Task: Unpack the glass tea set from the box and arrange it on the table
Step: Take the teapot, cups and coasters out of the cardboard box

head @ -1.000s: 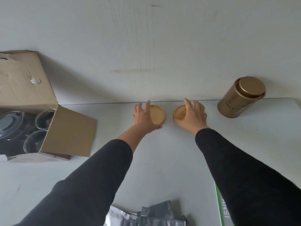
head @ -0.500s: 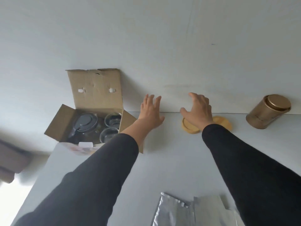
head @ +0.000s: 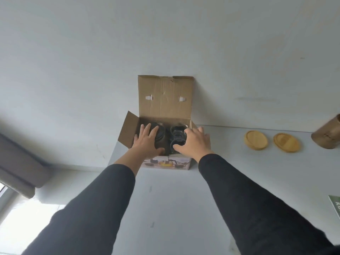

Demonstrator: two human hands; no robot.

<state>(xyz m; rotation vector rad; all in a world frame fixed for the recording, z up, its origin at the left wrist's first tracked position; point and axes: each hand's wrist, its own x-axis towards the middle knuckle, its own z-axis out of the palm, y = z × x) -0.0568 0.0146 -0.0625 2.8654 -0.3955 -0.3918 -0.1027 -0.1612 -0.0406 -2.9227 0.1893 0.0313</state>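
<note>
1. Right now the left hand [head: 147, 142] reaches into the cardboard box [head: 165, 100] with its fingers [head: 145, 130] straight and spread apart, lying over the dark-lidded glass teapot [head: 160, 135] in the left half; they hold nothing yet.
2. On the other side, the right hand [head: 195, 144] hovers over the glass cups [head: 177, 135], fingers loosely curved and parted, thumb near the closest rim. Whether it touches glass I cannot tell.
3. To lift well, I judge each hand should close round one piece only, the body and not the thin rim, and raise it straight up so glass does not knock glass or catch the side flaps.
4. Inside, the teapot fills the left compartment, and at least three cups sit close together on the right; deeper contents are hidden.
5. Farther right, two round wooden coasters [head: 255, 139] lie side by side on the white table [head: 174, 199], well apart from the box, beside a gold tin [head: 327, 135] at the frame's edge.
</note>
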